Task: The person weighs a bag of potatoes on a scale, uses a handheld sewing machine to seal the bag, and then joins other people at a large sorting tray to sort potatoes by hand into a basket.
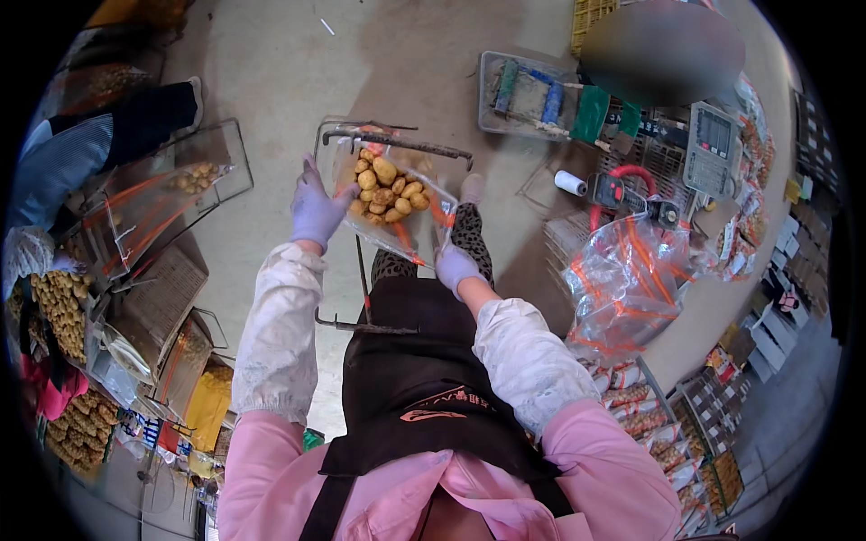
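A clear plastic bag with orange stripes (441,215) hangs on a dark metal frame (399,143) in front of me, with small potatoes (385,189) inside. My right hand (458,265), in a purple glove, grips the bag's edge at its lower right corner. My left hand (318,206), gloved too, is at the bag's left side with thumb and fingers spread; its thumb reaches the edge of the bag beside the potatoes. A lower metal bar (369,329) of the frame is near my black apron.
On the right are a digital scale (710,149), a thread spool (570,183), a power tool (612,191) and a pile of striped bags (629,284). A plastic bin (528,95) stands ahead. At left, a co-worker's gloved hand (67,264) is near heaped potatoes (59,308).
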A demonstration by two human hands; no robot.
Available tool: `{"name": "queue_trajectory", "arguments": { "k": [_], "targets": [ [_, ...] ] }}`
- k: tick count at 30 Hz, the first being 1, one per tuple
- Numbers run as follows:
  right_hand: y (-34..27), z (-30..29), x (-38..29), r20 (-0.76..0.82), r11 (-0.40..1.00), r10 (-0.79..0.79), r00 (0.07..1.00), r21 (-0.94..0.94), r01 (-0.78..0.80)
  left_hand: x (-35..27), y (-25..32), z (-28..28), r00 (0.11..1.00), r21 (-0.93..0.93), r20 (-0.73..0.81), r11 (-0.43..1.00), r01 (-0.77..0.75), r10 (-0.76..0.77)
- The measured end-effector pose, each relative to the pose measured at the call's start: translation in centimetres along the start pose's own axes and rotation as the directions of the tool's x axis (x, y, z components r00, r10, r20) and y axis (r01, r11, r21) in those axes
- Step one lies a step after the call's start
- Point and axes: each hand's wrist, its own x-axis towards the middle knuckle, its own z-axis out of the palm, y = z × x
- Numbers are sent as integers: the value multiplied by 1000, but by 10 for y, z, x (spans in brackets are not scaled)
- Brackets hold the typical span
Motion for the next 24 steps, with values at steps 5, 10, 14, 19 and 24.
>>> {"name": "queue_trajectory", "arguments": {
  "k": [5,10,14,19,24],
  "targets": [
    [28,-11,8,113,995,-29,993,-89,39,31,6,7,976,39,44,976,214,-215],
    [61,-60,23,80,982,-181,980,73,176,-69,17,23,966,-28,-48,968,251,-252],
    [93,-131,13,40,961,-197,980,204,185,-110,61,39,957,-352,-165,920,169,-239],
    [137,-221,-61,87,953,-217,972,233,192,-166,140,0,985,-418,-14,895,152,-174],
    [159,-272,-130,-18,901,-97,995,424,96,-148,236,-17,967,-694,168,675,253,-189]
  ]
}}
